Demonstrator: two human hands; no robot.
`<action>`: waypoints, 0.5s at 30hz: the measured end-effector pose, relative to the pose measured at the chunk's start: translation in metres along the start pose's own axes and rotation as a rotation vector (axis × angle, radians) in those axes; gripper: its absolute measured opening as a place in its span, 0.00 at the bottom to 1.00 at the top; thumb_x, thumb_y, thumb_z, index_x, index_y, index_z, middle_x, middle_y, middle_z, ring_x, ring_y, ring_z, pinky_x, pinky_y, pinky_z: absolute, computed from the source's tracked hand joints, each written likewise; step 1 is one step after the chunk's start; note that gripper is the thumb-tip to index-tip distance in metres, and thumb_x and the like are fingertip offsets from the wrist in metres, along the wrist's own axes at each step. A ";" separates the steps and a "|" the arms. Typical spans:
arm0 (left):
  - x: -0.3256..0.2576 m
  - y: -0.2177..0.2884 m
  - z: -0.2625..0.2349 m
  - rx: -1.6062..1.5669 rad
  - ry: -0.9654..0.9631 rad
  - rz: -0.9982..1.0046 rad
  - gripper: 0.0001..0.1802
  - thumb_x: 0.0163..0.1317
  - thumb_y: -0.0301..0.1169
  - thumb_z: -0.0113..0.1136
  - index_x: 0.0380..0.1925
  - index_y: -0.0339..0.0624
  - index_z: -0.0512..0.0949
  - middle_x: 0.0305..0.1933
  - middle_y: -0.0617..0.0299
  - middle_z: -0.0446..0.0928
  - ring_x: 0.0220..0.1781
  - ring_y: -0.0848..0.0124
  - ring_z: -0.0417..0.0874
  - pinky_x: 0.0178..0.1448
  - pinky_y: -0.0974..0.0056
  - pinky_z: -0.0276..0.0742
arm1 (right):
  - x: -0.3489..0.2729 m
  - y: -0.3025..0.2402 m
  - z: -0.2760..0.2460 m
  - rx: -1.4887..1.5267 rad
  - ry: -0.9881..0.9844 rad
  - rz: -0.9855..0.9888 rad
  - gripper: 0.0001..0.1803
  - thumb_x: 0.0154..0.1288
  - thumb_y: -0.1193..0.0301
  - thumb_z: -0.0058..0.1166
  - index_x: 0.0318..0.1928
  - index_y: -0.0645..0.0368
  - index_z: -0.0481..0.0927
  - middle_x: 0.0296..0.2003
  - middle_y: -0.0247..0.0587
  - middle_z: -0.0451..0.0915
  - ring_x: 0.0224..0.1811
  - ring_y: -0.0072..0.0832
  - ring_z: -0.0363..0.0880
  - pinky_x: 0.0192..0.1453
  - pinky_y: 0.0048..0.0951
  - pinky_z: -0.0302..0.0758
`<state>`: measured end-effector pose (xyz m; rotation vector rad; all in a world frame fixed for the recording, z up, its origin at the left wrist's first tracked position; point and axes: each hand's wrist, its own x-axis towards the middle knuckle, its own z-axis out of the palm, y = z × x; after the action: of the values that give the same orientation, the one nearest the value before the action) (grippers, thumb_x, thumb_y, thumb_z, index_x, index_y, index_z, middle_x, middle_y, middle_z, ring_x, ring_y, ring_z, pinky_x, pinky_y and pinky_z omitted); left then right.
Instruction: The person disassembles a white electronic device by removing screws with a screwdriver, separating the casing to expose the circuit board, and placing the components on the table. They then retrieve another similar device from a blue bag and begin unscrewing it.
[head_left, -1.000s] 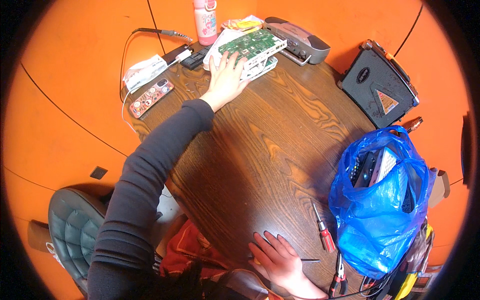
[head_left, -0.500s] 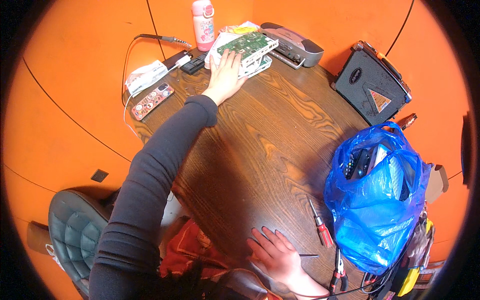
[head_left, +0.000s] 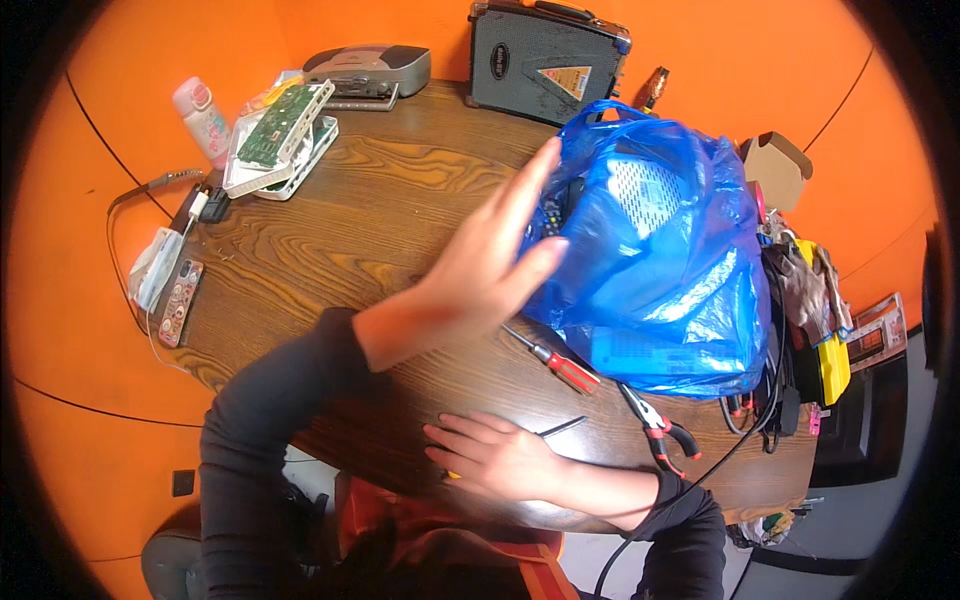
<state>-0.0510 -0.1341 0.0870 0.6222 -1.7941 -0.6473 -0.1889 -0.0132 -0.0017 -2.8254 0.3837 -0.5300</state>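
Note:
My left hand [head_left: 478, 262] is raised over the table, its fingers stretched out and holding nothing. Its fingertips are at the left side of a blue plastic bag [head_left: 640, 290]; whether they touch it is unclear. Inside the bag are a white perforated box [head_left: 645, 192] and dark items. My right hand [head_left: 500, 460] lies palm down near the table's front edge, fingers extended. A thin dark rod [head_left: 562, 427] sticks out beside it, and a bit of yellow shows under its fingers. Between the hands and the bag lie a red-handled screwdriver [head_left: 555, 362] and red-black pliers [head_left: 655, 425].
At the back left, a green circuit board [head_left: 275, 130] rests on white casings. Around it stand a pink bottle [head_left: 203, 120], a phone [head_left: 182, 303] and a silver radio [head_left: 370, 72]. A black speaker [head_left: 545, 62] is at the back. Gloves [head_left: 805, 285] hang at the right.
My left hand has left the circuit board and swung right to the blue bag. My right hand still rests on the table, its fingers closer together. The view has turned right.

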 end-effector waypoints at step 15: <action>-0.016 -0.013 0.075 0.030 -0.223 0.075 0.13 0.46 0.12 0.47 0.32 0.34 0.74 0.37 0.53 0.69 0.36 0.62 0.74 0.40 0.62 0.70 | -0.008 0.002 0.011 0.034 0.021 -0.041 0.21 0.60 0.59 0.47 0.51 0.55 0.73 0.54 0.42 0.71 0.58 0.38 0.67 0.63 0.40 0.61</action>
<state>-0.1168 -0.1229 0.0467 0.5155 -2.0278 -0.6605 -0.1919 -0.0109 -0.0146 -2.8026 0.3190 -0.5697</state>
